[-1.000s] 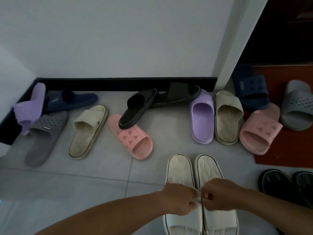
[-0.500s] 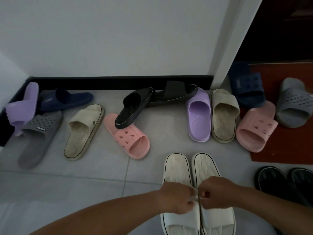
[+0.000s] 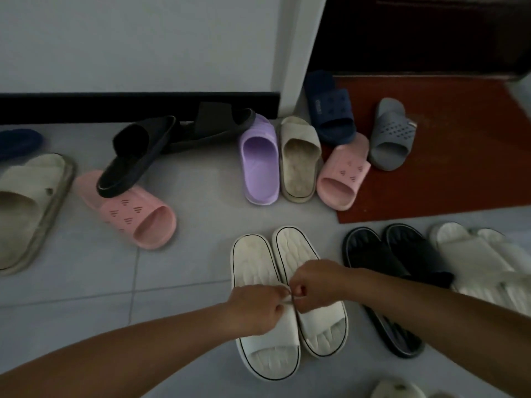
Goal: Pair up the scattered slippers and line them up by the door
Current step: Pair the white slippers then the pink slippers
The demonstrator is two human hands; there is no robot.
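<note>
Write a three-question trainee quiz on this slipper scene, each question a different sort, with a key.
1. True or false: both hands, left hand and right hand, grip the straps of the white pair.
2. Multiple choice: what lies on the near pink slipper? A) a purple slipper B) a black slipper C) nothing
3. Fill in: the grey slipper lies on the red ____.

Key: 1 true; 2 B; 3 mat.
</note>
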